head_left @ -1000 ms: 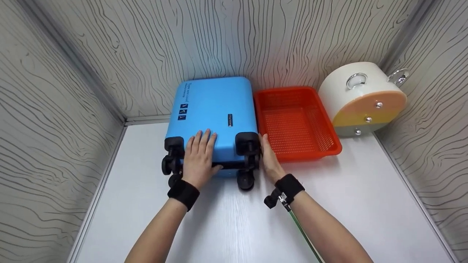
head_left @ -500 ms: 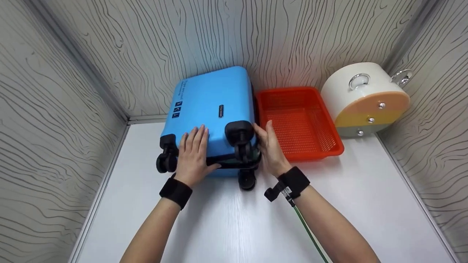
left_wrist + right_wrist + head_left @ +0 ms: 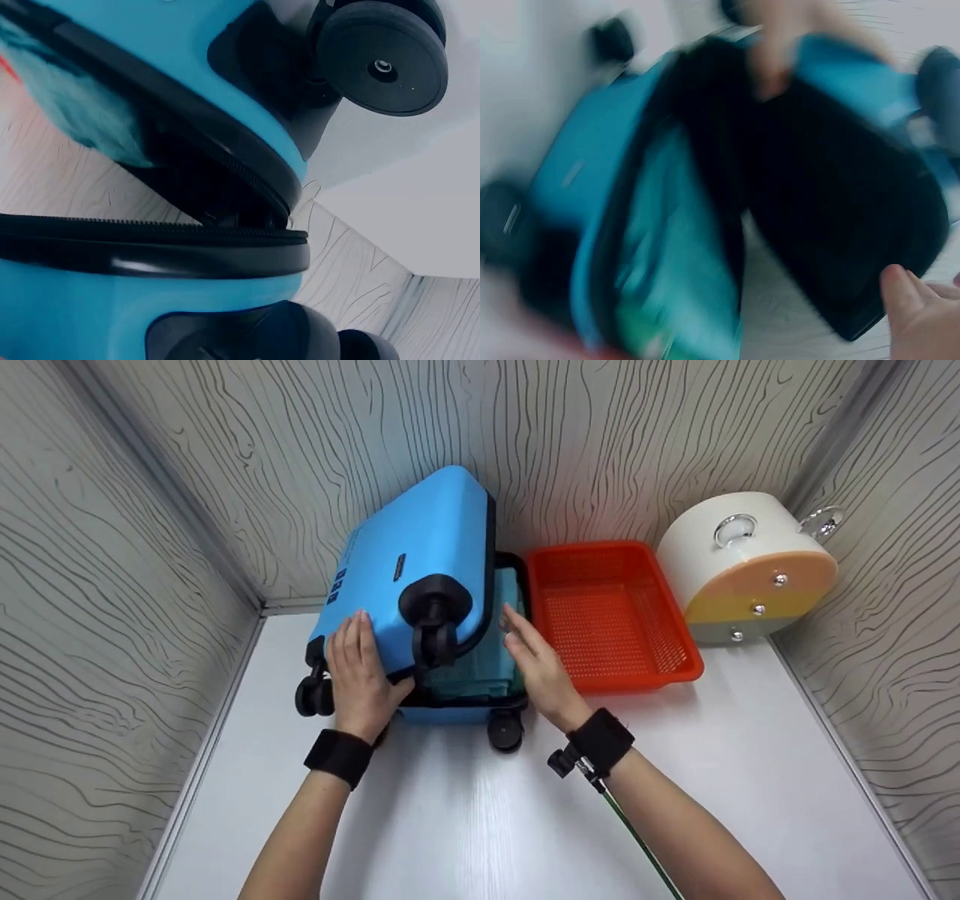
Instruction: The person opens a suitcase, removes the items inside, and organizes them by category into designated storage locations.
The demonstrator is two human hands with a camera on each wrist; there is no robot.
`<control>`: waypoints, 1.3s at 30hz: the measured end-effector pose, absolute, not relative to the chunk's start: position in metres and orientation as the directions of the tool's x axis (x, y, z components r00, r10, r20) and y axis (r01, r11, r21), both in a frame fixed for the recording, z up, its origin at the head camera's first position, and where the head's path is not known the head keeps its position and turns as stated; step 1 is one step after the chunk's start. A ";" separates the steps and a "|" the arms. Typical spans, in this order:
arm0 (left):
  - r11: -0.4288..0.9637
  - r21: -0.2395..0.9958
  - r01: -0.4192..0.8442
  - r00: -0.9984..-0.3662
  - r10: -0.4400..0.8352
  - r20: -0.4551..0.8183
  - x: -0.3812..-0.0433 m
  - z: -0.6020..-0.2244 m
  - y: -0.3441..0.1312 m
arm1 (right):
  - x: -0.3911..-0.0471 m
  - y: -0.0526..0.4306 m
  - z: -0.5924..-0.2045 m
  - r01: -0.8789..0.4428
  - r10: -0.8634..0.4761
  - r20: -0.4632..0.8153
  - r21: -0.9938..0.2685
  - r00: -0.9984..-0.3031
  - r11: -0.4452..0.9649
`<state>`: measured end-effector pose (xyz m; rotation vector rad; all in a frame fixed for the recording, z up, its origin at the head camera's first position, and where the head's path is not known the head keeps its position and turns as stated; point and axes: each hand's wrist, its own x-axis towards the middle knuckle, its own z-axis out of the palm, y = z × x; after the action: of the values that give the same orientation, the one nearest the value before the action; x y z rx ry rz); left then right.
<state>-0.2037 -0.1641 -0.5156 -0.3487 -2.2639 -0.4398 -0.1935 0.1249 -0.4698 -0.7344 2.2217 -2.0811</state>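
A blue hard-shell suitcase [image 3: 450, 715] lies at the back left, its lid [image 3: 375, 562] tilted up along the right side. My left hand [image 3: 360, 682] grips the lid's front edge, fingers flat on the outer shell; in the right wrist view its thumb [image 3: 771, 67] reaches the black inner side. Folded teal cloth [image 3: 484, 664] shows inside the lower half. Beside the lid's raised edge, my right hand [image 3: 547, 679] has its fingers extended over the suitcase's right rim, apparently touching nothing. The left wrist view shows the gap between the zippered rims [image 3: 165, 225]. The right wrist view is blurred.
An orange-red plastic basket [image 3: 679, 667] stands close to the suitcase's right side. Farther right is a white rounded case [image 3: 701, 536] with a striped front and silver handles. Wood-grain walls [image 3: 585, 442] enclose the white tabletop [image 3: 465, 825]. Black caster wheels [image 3: 506, 731] protrude at the suitcase's front.
The suitcase lid has swung up and leftward with my left hand, uncovering the teal cloth. My right hand has come off the lid's right corner and shifted slightly left. The basket stays put.
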 end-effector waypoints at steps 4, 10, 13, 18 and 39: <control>0.863 0.324 0.388 -0.668 0.021 0.744 -0.207 -0.507 -0.179 | -0.191 0.133 -0.508 -0.467 -0.402 0.284 -0.731 -0.871 0.497; 0.805 0.489 0.338 -0.724 -0.110 0.681 -0.210 -0.497 -0.196 | -0.189 0.142 -0.558 -0.628 -0.538 0.343 -0.252 -0.770 0.737; 0.769 0.560 0.309 -0.754 -0.160 0.637 -0.213 -0.492 -0.204 | -0.192 0.144 -0.569 -0.631 -0.547 0.370 -0.156 -0.751 0.760; 0.658 0.680 0.322 -0.753 -0.257 0.605 -0.220 -0.485 -0.217 | -0.198 0.146 -0.576 -0.603 -0.518 0.386 -0.138 -0.764 0.786; -0.080 0.995 -0.064 -0.837 -0.539 -0.097 -0.200 -0.494 -0.297 | -0.202 0.141 -0.581 -0.561 -0.475 0.371 -0.170 -0.798 0.810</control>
<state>-0.1999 -0.2966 -0.4939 0.6527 -1.8654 -1.9831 -0.2020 0.1414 -0.5806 -0.9660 3.2848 -0.4799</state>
